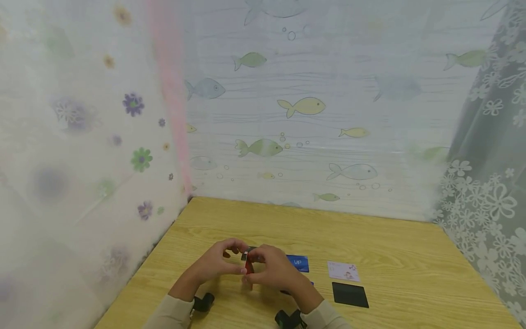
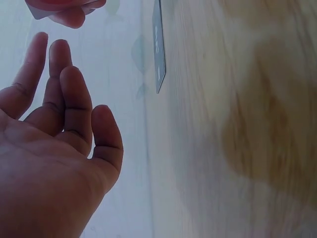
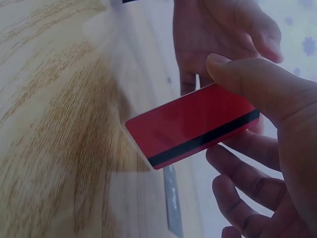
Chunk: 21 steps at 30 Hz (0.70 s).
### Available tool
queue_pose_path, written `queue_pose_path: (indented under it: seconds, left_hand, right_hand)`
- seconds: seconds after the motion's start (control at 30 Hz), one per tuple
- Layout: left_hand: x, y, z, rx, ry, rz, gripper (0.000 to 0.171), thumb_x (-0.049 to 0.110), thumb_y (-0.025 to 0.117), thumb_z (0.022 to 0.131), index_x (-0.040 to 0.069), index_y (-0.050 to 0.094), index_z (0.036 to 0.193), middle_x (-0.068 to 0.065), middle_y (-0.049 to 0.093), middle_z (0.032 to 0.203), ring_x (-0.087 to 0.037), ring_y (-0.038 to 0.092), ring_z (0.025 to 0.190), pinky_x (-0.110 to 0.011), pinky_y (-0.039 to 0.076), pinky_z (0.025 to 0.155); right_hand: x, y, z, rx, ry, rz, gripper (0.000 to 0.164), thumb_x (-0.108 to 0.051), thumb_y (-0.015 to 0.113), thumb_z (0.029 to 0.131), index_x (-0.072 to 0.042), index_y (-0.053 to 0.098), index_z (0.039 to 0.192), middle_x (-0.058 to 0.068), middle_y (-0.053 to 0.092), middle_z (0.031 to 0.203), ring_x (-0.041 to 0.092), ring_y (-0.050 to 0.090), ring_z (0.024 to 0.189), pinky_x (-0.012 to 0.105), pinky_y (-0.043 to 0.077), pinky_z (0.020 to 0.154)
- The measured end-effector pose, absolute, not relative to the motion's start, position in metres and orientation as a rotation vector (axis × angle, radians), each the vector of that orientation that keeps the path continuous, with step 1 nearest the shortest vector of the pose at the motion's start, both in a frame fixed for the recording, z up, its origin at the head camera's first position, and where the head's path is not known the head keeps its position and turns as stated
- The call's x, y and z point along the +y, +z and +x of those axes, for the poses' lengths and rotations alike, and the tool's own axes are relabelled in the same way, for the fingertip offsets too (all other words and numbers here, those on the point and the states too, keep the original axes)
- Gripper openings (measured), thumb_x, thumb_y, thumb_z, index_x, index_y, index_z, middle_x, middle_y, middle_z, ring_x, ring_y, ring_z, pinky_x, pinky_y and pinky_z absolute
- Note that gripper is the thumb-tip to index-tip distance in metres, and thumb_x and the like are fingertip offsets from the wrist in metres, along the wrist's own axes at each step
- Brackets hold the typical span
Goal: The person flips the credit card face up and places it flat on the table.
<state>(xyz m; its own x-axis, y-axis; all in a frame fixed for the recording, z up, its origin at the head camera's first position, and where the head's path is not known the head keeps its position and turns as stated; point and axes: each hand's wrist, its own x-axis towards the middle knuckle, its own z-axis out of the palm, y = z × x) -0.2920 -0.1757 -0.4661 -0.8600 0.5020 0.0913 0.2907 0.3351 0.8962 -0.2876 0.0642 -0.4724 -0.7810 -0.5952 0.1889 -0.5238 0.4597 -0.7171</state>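
I saw the right hand (image 1: pixel 274 269) pinch one end of a red magnetic-stripe card (image 3: pixel 188 119) at its nine o'clock; farther that way, the left hand (image 1: pixel 218 260) was loosely extended. I judged a left-hand nudge could twist the end-held card loose; a wide swing could jostle the blue VIP card (image 1: pixel 298 263) at three o'clock.

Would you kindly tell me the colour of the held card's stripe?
The stripe is black, seen best in the right wrist view.

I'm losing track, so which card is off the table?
The red card with a black stripe: the right hand pinches it, while the other cards lie on the table.
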Motion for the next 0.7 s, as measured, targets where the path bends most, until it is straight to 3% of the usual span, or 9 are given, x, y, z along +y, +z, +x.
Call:
queue_pose_path:
  seconds: [0.27,0.5,0.7]
  left_hand:
    - [-0.1777,-0.4706,-0.2945,2.322,1.552,0.741,0.071,0.026,0.086,0.085,0.008,0.053,0.146,-0.013,0.059,0.129,-0.036,0.047,0.122,-0.048,0.040,0.098]
    - [-0.1781,-0.4729,-0.2941,2.314,1.515,0.730,0.076,0.032,0.088,0.083,0.015,0.053,0.147,-0.006,0.059,0.132,-0.031,0.048,0.123,-0.048,0.041,0.100]
    - [-0.1776,-0.4756,-0.2936,2.329,1.466,0.689,0.073,0.034,0.090,0.080,0.024,0.055,0.144,-0.002,0.059,0.133,-0.027,0.048,0.123,-0.044,0.041,0.099]
  right_hand:
    - [0.0658,-0.4688,-0.2864,2.594,-1.260,-0.998,0.052,-0.054,0.080,0.087,-0.017,0.074,0.123,-0.011,0.068,0.116,0.009,0.065,0.112,0.034,0.056,0.099]
    - [0.0655,-0.4666,-0.2863,2.563,-1.358,-0.974,0.041,-0.054,0.081,0.087,-0.019,0.077,0.110,-0.006,0.070,0.115,0.014,0.066,0.111,0.039,0.056,0.100]
    - [0.0671,-0.4638,-0.2844,2.551,-1.446,-0.930,0.043,-0.041,0.084,0.087,-0.017,0.073,0.121,-0.008,0.071,0.111,0.021,0.068,0.111,0.046,0.056,0.098]
